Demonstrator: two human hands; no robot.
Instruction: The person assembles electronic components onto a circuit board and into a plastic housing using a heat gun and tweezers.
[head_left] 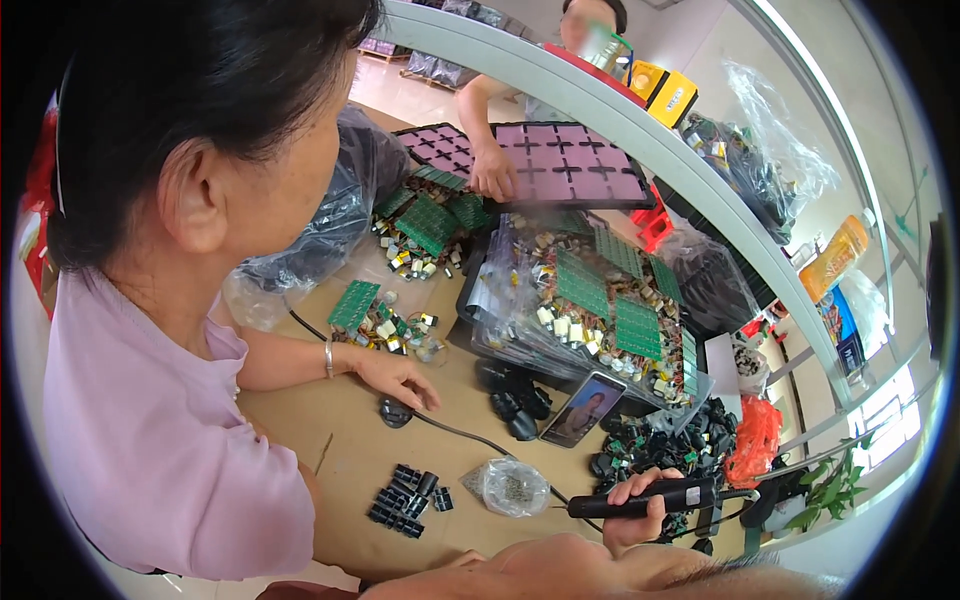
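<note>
Brown cardboard (350, 470) covers the bench, and most of what lies on it is small electronics. At the left a co-worker in a pink top (140, 440) leans in close; that person's hand (400, 378) lies flat on the cardboard beside a black part with a cable. Farther back another person's hand (492, 172) rests on a black tray (560, 165) of pink square pockets. Between them stands a bin (590, 300) lined with clear plastic and heaped with green circuit boards and small yellow-and-white parts; looser heaps of the same lie to its left. A phone (583, 409) leans against the bin, screen lit. Near the front edge sit a small clear bag (510, 487) and a cluster of black parts (405, 497).

My right hand (640, 505) is closed around a black tool (640, 500), fingers wrapped over its handle, held level just beside a pile of black parts with green bits (650, 450). My left hand is not clearly in view, so I cannot tell its grip.
</note>
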